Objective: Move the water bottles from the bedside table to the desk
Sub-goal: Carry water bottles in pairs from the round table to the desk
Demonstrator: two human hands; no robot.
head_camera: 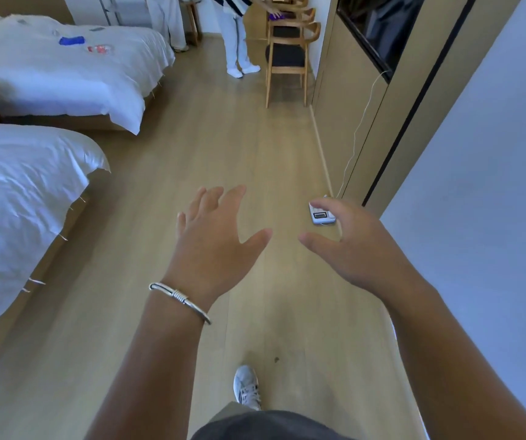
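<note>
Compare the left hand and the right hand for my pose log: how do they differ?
The left hand has a silver bracelet at its wrist; the right hand has a bare wrist. The left hand's fingers reach forward, nearly straight; the right hand's fingers curve loosely. Both hold nothing, out over the wooden floor.

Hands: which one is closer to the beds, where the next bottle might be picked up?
Left, probably. The left hand is open and empty on the side of the beds. The right hand, also empty, is by the wall. No bottle is clearly visible.
</note>
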